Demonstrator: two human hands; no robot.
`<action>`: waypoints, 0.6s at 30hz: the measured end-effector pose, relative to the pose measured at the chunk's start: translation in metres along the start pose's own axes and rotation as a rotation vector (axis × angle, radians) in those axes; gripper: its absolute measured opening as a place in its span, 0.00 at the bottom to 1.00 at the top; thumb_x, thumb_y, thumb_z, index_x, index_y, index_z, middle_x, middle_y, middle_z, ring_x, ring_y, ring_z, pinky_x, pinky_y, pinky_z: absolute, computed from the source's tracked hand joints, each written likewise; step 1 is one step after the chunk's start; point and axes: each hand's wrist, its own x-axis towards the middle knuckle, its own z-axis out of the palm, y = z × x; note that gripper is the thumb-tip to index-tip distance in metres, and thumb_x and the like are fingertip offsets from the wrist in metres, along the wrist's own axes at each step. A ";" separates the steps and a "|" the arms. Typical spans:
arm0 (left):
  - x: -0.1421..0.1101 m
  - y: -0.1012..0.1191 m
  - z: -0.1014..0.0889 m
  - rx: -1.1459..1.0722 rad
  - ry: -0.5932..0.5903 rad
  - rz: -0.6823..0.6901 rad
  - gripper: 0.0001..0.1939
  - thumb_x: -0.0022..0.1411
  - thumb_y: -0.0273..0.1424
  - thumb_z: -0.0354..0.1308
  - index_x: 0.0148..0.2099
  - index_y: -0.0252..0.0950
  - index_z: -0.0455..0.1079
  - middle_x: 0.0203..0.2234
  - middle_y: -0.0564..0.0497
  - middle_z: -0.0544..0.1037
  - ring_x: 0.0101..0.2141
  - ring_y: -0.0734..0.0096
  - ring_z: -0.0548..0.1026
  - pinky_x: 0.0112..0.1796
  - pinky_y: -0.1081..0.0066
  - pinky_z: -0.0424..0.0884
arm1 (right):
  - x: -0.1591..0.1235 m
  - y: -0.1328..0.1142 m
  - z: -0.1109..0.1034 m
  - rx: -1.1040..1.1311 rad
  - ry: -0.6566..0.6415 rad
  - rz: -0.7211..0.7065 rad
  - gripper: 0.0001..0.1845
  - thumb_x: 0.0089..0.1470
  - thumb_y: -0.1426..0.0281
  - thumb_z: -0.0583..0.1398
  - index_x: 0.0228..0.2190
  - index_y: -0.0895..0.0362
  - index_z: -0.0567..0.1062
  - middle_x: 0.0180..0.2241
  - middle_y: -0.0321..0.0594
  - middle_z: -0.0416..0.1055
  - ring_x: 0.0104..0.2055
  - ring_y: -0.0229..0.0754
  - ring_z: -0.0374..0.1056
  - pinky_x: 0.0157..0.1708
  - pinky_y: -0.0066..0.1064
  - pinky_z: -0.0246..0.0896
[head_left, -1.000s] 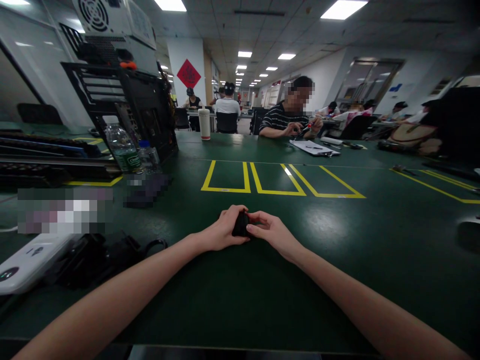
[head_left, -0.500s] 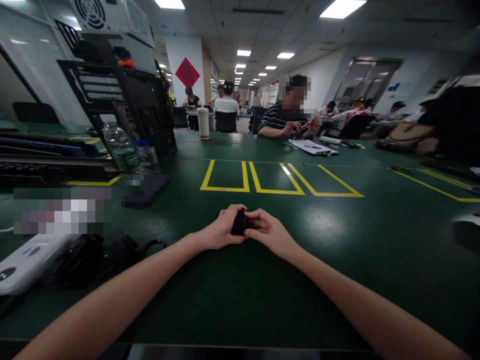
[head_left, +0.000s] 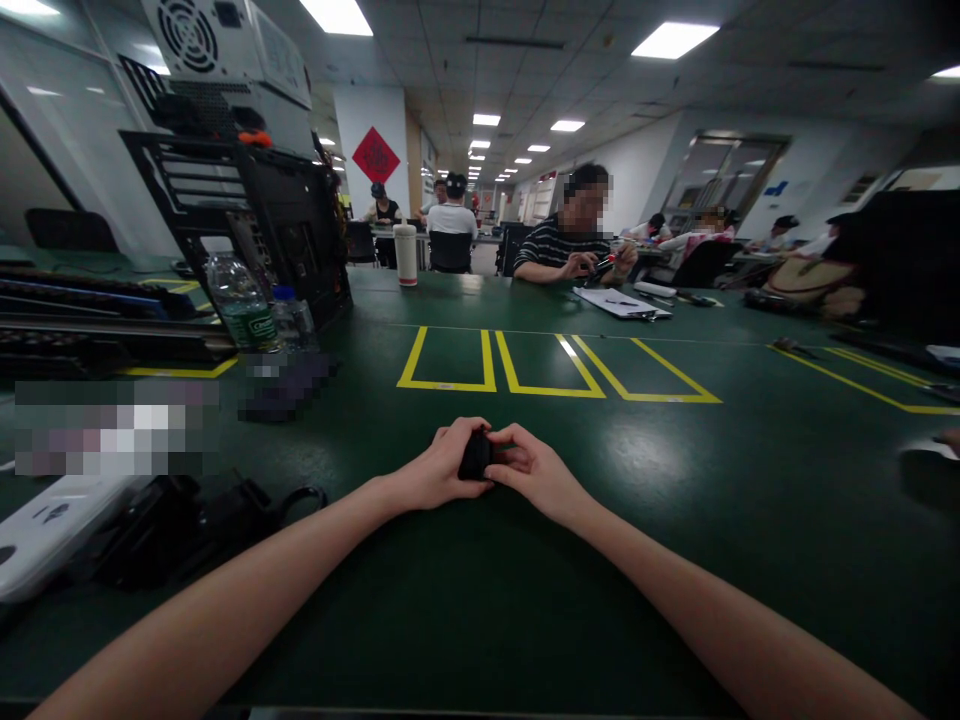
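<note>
A small black object [head_left: 475,456] sits between my two hands, low over the green table [head_left: 480,610]; its exact kind is hard to make out. Wrapped around its left side is my left hand [head_left: 442,467], thumb toward me and fingers on the far side. From the right, my right hand [head_left: 534,470] pinches the object's edge with thumb and fingertips. Much of the object is covered by the fingers. Just beyond the hands, yellow tape outlines [head_left: 445,386] mark the tabletop.
To the left lie a white device [head_left: 37,530] and black gear with a cable [head_left: 180,525]. Plastic bottles [head_left: 236,300] stand by a black computer case [head_left: 277,220]. Across the table, a person in a striped shirt [head_left: 559,245] sits behind a clipboard [head_left: 622,303]; a white cup [head_left: 406,255] stands nearby.
The camera view has tilted slightly upward. Both hands stay around the black object, and the right fingers have shifted a little along its edge.
</note>
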 end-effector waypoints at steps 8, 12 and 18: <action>-0.001 0.000 0.001 0.001 0.016 -0.008 0.32 0.49 0.33 0.60 0.54 0.40 0.49 0.47 0.47 0.61 0.46 0.58 0.62 0.46 0.59 0.60 | 0.005 0.005 0.000 0.079 0.033 0.003 0.10 0.48 0.70 0.59 0.35 0.55 0.66 0.37 0.36 0.66 0.38 0.40 0.68 0.38 0.36 0.66; -0.001 0.005 -0.004 -0.018 -0.032 -0.023 0.31 0.50 0.32 0.59 0.54 0.40 0.49 0.46 0.46 0.62 0.46 0.57 0.63 0.45 0.58 0.60 | 0.006 0.003 -0.002 0.049 0.030 0.030 0.13 0.47 0.71 0.59 0.37 0.55 0.65 0.40 0.38 0.65 0.41 0.41 0.67 0.40 0.37 0.65; 0.000 0.003 -0.001 -0.004 0.013 -0.024 0.32 0.48 0.31 0.60 0.53 0.41 0.50 0.46 0.47 0.62 0.46 0.59 0.63 0.45 0.60 0.61 | 0.003 0.002 -0.001 0.052 0.001 0.016 0.15 0.45 0.72 0.61 0.37 0.55 0.65 0.39 0.37 0.67 0.43 0.43 0.67 0.44 0.40 0.64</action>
